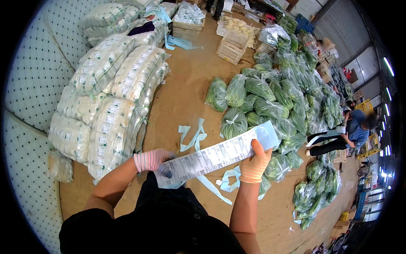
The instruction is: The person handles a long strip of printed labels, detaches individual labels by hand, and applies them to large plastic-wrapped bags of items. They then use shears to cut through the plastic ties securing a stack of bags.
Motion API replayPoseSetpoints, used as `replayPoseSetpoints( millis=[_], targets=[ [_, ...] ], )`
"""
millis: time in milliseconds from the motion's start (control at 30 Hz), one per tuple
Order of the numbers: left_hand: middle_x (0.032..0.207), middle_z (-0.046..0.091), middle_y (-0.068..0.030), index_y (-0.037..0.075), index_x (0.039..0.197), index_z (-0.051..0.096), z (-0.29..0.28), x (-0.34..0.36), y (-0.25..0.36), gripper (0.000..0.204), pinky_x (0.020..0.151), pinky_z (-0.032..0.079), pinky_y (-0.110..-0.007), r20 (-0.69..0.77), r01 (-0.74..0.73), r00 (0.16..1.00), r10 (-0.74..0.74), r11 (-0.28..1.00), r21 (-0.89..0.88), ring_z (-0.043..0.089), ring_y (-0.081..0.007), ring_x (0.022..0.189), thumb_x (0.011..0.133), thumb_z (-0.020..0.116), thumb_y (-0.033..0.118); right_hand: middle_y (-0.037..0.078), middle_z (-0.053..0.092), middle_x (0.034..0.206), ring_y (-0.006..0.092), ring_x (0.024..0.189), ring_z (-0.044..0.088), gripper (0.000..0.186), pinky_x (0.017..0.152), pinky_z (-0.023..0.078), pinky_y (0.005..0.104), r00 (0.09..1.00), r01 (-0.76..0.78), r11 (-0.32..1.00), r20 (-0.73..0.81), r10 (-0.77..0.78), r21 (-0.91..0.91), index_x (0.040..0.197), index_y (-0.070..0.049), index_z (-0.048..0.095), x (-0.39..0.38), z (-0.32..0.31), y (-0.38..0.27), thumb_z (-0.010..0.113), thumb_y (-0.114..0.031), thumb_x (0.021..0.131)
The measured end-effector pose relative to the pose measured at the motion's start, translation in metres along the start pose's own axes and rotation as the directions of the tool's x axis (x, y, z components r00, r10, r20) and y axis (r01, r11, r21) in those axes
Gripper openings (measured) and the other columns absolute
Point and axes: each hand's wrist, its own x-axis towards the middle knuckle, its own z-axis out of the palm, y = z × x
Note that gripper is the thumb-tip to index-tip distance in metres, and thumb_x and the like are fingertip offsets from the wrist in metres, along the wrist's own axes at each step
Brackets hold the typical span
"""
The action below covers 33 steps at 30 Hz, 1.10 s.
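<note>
A long strip of printed white labels (209,157) on pale blue backing is stretched in front of my body, slanting up to the right. My left hand (153,161), in a striped glove with dark fingertips, grips its lower left end. At the upper right end, my right hand (255,164), in an orange-striped glove, pinches the strip with the thumb on top. Bare blue backing (266,134) extends beyond that thumb. Loose pale blue backing strips (196,137) lie curled on the brown floor beneath the labels.
Stacked clear bags of pale produce (112,122) stand at left beside a netted white wall (34,76). Bagged green vegetables (270,99) form a large pile at right, with a smaller heap (317,186) nearby. Another person (359,127) holds a blue strip. A wooden crate (232,45) sits farther back.
</note>
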Motion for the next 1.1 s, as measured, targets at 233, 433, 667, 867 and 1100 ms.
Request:
replayPoseSetpoints(
  millis=[233, 433, 667, 867, 1100],
  targets=[
    [0.093, 0.060, -0.0075, -0.003, 0.105, 0.052, -0.002, -0.014, -0.018, 0.048, 0.076, 0.044, -0.026, 0.162, 0.055, 0.985, -0.052, 0.998, -0.011, 0.053, -0.0104, 0.085, 0.063, 0.071, 0.010, 0.006, 0.054, 0.090, 0.0191, 0.078, 0.055, 0.036, 0.070, 0.048, 0.0313, 0.998, 0.055, 0.999, 0.009, -0.055, 0.003, 0.101, -0.007, 0.048, 0.004, 0.003, -0.003, 0.052, 0.004, 0.067],
    [0.093, 0.062, -0.0077, -0.003, 0.098, 0.057, 0.017, -0.030, -0.025, 0.039, 0.074, 0.044, -0.024, 0.214, 0.155, 0.969, -0.121, 0.976, -0.152, 0.054, -0.0095, 0.085, 0.066, 0.070, 0.014, 0.005, 0.054, 0.090, 0.0185, 0.080, 0.055, 0.037, 0.070, 0.047, 0.0308, 0.999, 0.041, 0.998, -0.025, -0.042, -0.036, 0.103, -0.005, 0.048, 0.013, 0.001, -0.003, 0.052, 0.004, 0.068],
    [0.080, 0.063, -0.0026, 0.001, 0.092, 0.060, 0.011, -0.048, -0.007, 0.035, 0.066, 0.044, -0.024, 0.086, 0.224, 0.966, -0.245, 0.954, 0.199, 0.054, -0.0077, 0.072, 0.064, 0.069, 0.020, 0.007, 0.054, 0.094, 0.0198, 0.083, 0.054, 0.041, 0.072, 0.047, 0.0311, 0.998, 0.021, 0.998, 0.052, -0.018, -0.056, 0.107, -0.003, 0.046, 0.043, 0.012, 0.004, 0.053, 0.005, 0.067],
    [0.085, 0.063, -0.0061, -0.001, 0.093, 0.058, -0.020, -0.094, -0.018, 0.033, 0.069, 0.044, -0.026, -0.056, 0.197, 0.979, -0.196, 0.980, 0.026, 0.056, -0.0094, 0.077, 0.064, 0.069, 0.010, 0.009, 0.056, 0.095, 0.0226, 0.082, 0.056, 0.042, 0.072, 0.048, 0.0338, 0.997, 0.014, 0.998, 0.077, -0.009, -0.063, 0.107, -0.003, 0.047, 0.134, 0.013, 0.009, 0.054, 0.008, 0.067],
    [0.086, 0.062, -0.0061, -0.003, 0.093, 0.057, -0.036, -0.175, -0.038, 0.036, 0.070, 0.045, -0.026, -0.297, 0.237, 0.920, -0.254, 0.967, -0.092, 0.056, -0.0097, 0.077, 0.064, 0.070, 0.012, 0.010, 0.056, 0.095, 0.0248, 0.081, 0.057, 0.040, 0.070, 0.049, 0.0370, 0.986, -0.132, 0.966, -0.133, 0.103, -0.224, 0.107, -0.003, 0.047, 0.217, 0.065, 0.065, 0.055, 0.007, 0.069]
  ],
)
